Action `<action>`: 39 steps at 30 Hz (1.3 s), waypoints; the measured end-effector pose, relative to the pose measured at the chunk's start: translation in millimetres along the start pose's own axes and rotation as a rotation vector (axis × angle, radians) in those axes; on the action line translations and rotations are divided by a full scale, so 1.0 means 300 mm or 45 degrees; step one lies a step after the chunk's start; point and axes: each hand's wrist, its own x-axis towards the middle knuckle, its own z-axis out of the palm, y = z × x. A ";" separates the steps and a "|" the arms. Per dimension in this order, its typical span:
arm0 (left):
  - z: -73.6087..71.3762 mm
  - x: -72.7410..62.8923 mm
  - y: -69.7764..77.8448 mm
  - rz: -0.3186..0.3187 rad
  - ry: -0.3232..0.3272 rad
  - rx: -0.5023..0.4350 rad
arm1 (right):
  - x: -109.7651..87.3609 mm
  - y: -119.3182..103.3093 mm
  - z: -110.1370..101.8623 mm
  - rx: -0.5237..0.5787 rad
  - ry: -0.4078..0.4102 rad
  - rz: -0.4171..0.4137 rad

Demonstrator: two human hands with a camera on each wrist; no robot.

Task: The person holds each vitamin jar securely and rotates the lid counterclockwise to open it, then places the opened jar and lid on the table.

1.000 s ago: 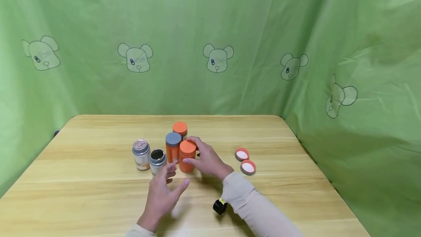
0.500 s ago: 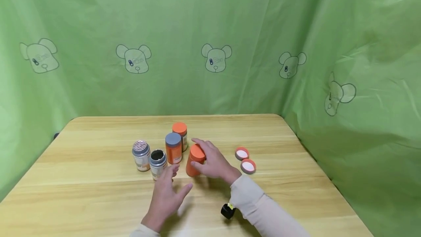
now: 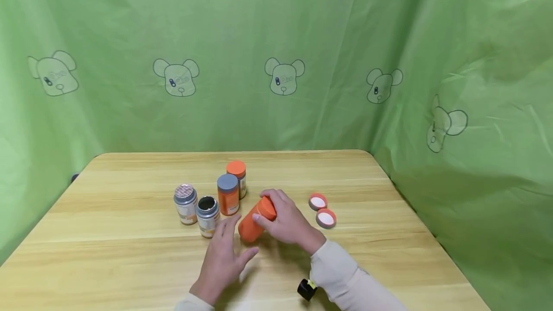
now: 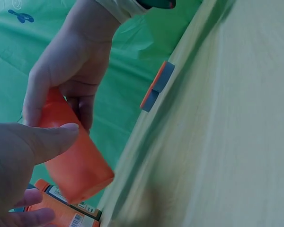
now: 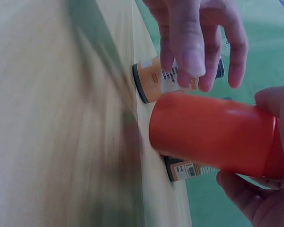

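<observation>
My right hand (image 3: 287, 220) grips an all-orange jar (image 3: 254, 223) by its lidded end, thumb on one side and fingers round the other. The jar is raised off the table and tilted, its base pointing down toward my left hand (image 3: 221, 257). That left hand is spread beside the base, thumb apart from the fingers, holding nothing. In the left wrist view, the left thumb (image 4: 57, 142) overlaps the orange jar. Left of the held jar stand a lidless jar with a dark inside (image 3: 207, 220) and a jar with a patterned foil seal (image 3: 186, 205).
Behind stand an orange jar with a grey lid (image 3: 228, 200) and a jar with an orange lid (image 3: 236, 172). Two loose lids (image 3: 326, 219) lie on the wooden table (image 3: 367, 253) at the right, white insides up. A green curtain (image 3: 233, 23) hangs behind the table.
My right hand has lifted the orange jar from beside the others, moved it right and nearer, and tipped it. My left hand has shifted slightly right, toward the jar's base.
</observation>
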 end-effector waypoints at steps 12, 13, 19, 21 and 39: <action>0.004 -0.006 0.002 0.014 -0.030 -0.017 | -0.031 -0.059 -0.009 0.071 -0.030 0.038; 0.005 -0.007 0.002 0.017 -0.032 -0.024 | -0.032 -0.062 -0.009 0.076 -0.028 0.036; 0.008 -0.010 0.004 0.042 -0.033 -0.047 | -0.036 -0.076 -0.006 0.102 -0.016 0.014; 0.008 -0.011 0.006 0.046 -0.027 -0.041 | -0.037 -0.078 -0.004 0.114 -0.019 0.017; 0.015 -0.011 0.012 0.087 0.026 0.005 | -0.050 -0.065 -0.014 0.074 0.013 -0.065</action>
